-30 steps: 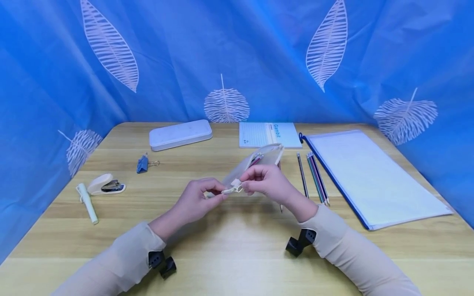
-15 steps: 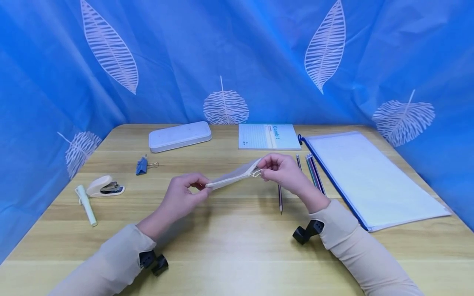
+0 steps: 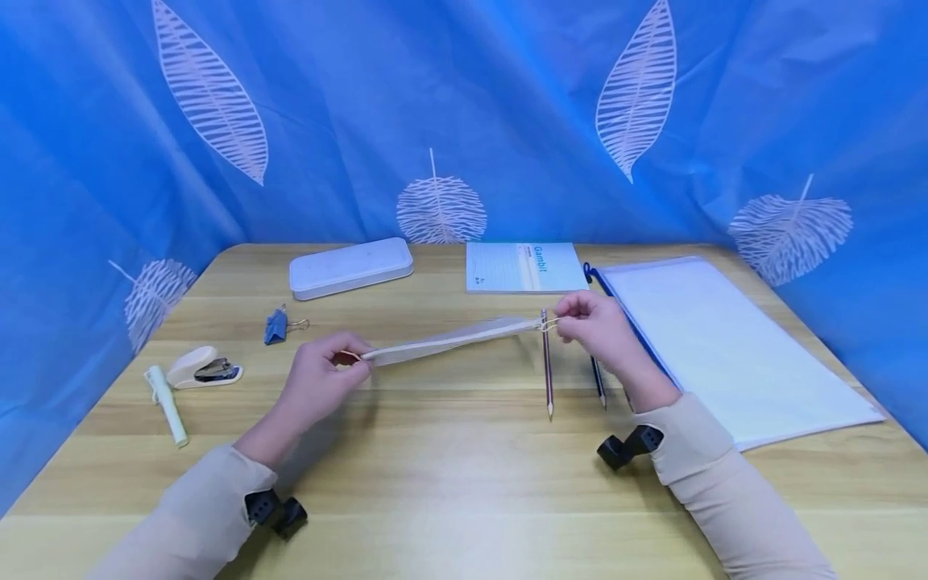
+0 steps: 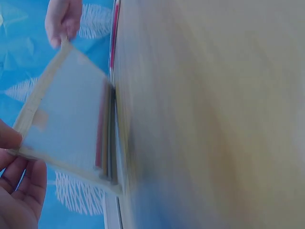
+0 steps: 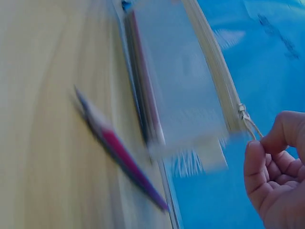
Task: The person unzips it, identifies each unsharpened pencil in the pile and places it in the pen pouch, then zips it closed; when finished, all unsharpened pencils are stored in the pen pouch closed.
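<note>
Pouch: translucent zip pouch (image 3: 449, 342), pale fabric trim, held stretched lengthwise in the air just above the wooden table (image 3: 449, 483), between the two hands. Pencils show inside it in the left wrist view (image 4: 102, 138).
Left hand: left hand (image 3: 319, 383) pinches the near-left end of the pouch between thumb and curled fingers; the other fingers are folded loosely under.
Right hand: right hand (image 3: 598, 326) pinches the zipper pull (image 5: 248, 121) at the far-right end of the pouch; the fingers are curled in tight around the thin loop. The slider sits at that end of the zip.
Pouch tilt: the right end is slightly higher than the left; the zip edge faces up.
Loose pencils: one pencil (image 3: 547, 362) lies on the table below the right end of the pouch, tip toward the person; another pencil (image 3: 598, 383) lies just right of it, partly under the right wrist.
Right of table: large clear document folder (image 3: 725, 346) with a blue edge, close beside the right hand.
Far edge: white pencil case (image 3: 351, 267) and notepad (image 3: 524, 267).
Left of table: blue binder clip (image 3: 278, 326), small stapler (image 3: 199, 368), white tube (image 3: 168, 395), all well apart from the hands.
Backdrop: blue curtain (image 3: 348, 121) with a leaf print.
</note>
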### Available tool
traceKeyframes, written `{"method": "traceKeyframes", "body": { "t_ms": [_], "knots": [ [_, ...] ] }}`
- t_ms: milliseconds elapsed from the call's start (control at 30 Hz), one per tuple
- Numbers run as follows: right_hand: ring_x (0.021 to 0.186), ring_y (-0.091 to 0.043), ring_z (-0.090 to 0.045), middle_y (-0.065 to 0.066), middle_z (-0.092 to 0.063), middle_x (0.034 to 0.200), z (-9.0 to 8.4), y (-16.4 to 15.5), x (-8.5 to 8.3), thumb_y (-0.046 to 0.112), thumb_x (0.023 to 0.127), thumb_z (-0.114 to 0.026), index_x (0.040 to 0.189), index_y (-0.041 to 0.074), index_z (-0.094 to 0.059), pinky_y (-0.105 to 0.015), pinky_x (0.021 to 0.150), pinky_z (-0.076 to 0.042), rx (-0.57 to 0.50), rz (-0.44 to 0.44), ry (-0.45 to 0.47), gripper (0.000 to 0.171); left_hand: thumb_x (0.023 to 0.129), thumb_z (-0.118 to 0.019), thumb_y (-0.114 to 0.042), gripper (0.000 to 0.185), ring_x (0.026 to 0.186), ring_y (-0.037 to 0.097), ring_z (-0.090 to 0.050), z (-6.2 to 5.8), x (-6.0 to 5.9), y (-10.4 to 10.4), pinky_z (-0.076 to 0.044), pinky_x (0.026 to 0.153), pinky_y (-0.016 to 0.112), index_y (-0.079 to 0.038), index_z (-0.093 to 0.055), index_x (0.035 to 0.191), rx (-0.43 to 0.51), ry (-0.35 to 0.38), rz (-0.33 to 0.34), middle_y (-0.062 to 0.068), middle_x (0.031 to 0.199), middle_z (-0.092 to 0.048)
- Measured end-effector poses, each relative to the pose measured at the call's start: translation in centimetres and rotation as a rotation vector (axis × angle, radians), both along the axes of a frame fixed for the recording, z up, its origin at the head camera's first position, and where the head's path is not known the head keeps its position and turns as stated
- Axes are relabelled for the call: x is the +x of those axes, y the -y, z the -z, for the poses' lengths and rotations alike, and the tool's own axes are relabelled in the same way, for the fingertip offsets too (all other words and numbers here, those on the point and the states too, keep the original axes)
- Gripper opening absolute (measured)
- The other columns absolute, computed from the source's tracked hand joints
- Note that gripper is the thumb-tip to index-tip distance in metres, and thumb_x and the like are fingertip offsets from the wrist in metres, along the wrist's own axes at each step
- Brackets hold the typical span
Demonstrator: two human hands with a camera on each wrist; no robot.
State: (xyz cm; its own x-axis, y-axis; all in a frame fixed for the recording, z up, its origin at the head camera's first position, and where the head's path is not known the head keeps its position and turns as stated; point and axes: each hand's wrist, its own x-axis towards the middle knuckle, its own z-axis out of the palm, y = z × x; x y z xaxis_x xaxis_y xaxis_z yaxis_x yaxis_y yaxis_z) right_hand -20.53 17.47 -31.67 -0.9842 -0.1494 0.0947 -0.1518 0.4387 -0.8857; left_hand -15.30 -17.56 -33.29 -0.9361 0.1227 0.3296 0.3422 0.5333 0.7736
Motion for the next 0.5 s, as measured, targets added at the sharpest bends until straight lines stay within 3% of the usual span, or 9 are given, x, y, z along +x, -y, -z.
{"method": "traceKeyframes", "body": {
  "t_ms": [233, 400, 500],
  "knots": [
    [0.068, -0.011, -0.057, -0.003, -0.058, 0.079, 0.2, -1.4, 1.0, -0.003, 0.080, -0.055, 0.096, -0.008, -0.055, -0.026, 0.065, -0.051, 0.011, -0.070, 0.010, 0.017, 0.082, -0.063, -0.001, 0.007, 0.073, 0.017, -0.057, -0.2, -0.7, 0.6, -0.049, 0.059, 0.022, -0.004, -0.068, 0.086, 0.022, 0.089, -0.014, 0.011, 0.087, -0.065],
    [0.070, -0.011, -0.059, -0.013, -0.060, 0.084, 1.2, -2.0, 1.2, -0.002, 0.085, -0.054, 0.102, -0.012, -0.052, -0.026, 0.069, -0.053, -0.070, -0.119, 0.088, 0.020, 0.084, -0.065, -0.008, 0.019, 0.083, 0.019, -0.057, -0.6, -1.8, 0.1, -0.049, 0.063, 0.024, -0.006, -0.069, 0.103, 0.012, 0.273, -0.073, 0.012, 0.100, -0.066],
    [0.073, -0.011, -0.060, -0.016, -0.061, 0.086, 1.8, -2.2, 1.2, -0.002, 0.087, -0.053, 0.103, -0.013, -0.052, -0.028, 0.071, -0.053, -0.064, -0.150, 0.154, 0.020, 0.083, -0.067, -0.009, 0.025, 0.088, 0.020, -0.057, -0.7, -2.5, -0.1, -0.048, 0.069, 0.026, -0.006, -0.067, 0.108, 0.008, 0.389, -0.088, 0.013, 0.105, -0.066]
  ]
}}
